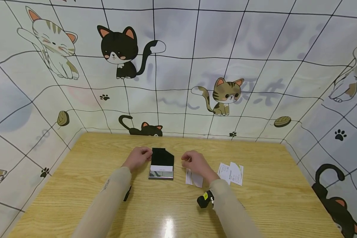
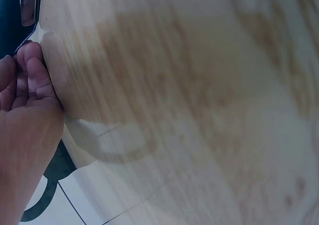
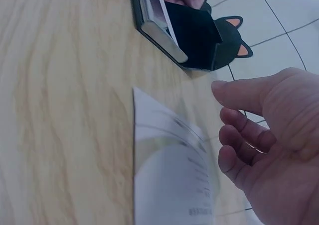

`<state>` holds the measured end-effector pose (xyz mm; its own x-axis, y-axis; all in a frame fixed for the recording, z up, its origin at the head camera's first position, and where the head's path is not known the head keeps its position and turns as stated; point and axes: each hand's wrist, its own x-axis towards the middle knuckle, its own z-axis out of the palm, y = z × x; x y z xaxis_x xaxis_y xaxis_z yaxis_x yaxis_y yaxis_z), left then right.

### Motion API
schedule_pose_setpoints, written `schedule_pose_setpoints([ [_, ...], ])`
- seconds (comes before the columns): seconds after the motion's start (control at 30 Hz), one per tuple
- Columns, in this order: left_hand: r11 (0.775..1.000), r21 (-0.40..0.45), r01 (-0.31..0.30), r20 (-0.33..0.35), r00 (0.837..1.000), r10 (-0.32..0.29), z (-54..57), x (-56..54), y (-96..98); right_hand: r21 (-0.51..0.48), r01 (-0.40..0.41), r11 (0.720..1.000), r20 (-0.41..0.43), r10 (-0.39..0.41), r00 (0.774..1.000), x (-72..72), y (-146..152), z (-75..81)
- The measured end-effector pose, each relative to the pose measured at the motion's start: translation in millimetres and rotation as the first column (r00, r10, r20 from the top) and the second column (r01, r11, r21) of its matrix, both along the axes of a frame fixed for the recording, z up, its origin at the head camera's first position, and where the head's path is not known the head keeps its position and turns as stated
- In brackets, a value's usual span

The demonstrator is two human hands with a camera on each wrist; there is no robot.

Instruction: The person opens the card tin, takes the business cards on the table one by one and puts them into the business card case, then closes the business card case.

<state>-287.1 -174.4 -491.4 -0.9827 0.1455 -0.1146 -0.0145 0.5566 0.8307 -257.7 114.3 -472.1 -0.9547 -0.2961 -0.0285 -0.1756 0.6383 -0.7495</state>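
The card case (image 1: 161,175) rests on the worktop (image 1: 160,211) and serves as the reference for all positions. Its black flap (image 1: 160,156) is folded back, away from the person, and its mirrored front panel faces the near side. A strip of white card (image 1: 161,168) shows above that panel, within the case.

Left hand (image 1: 138,157): positioned immediately left of the card case. The forearm, in a beige sleeve (image 1: 102,201), runs in from the near left. The fingers are bent inward, with their tips at the left edge of the flap. Whether they pinch that edge or merely touch it cannot be determined from the three views.

Right hand (image 1: 196,162): positioned to the right of the card case and apart from it. The forearm runs in from the near right, with a black wrist device (image 1: 204,200) on the case-facing side of the wrist. The thumb extends toward the case; the other fingers are loosely bent. The fingers are free, with nothing between them.

Printed cards: the nearest card (image 1: 194,179) lies right of the case, partly covered by the right hand in the head view. Two further cards (image 1: 236,173) lie side by side, farther right of the case.
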Motion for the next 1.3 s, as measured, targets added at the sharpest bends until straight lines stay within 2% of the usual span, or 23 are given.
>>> schedule_pose_setpoints([
  [0.2,1.0,0.005,-0.001,0.005,1.0,0.001,1.1,0.3,0.9,0.096,-0.049,0.994,0.033,0.046,0.998,-4.3,16.1,4.2],
  [0.47,1.0,0.004,-0.007,0.007,1.0,0.007,1.0,0.0,1.1,0.249,-0.115,0.962,0.02,0.114,0.993,-6.7,28.8,6.2],
  [0.67,1.0,-0.006,-0.006,-0.002,1.0,0.006,1.5,0.2,0.9,0.316,-0.096,0.944,0.046,0.086,0.995,-4.8,31.8,5.3],
  [0.93,1.0,0.004,-0.014,0.01,1.0,0.014,4.0,2.0,3.1,0.311,-0.068,0.948,0.053,0.054,0.997,-5.9,34.6,2.2],
  [1.3,1.0,-0.013,-0.018,0.01,1.0,0.018,1.8,0.6,0.6,0.269,-0.04,0.962,0.036,0.031,0.999,-6.6,36.8,-0.4],
])
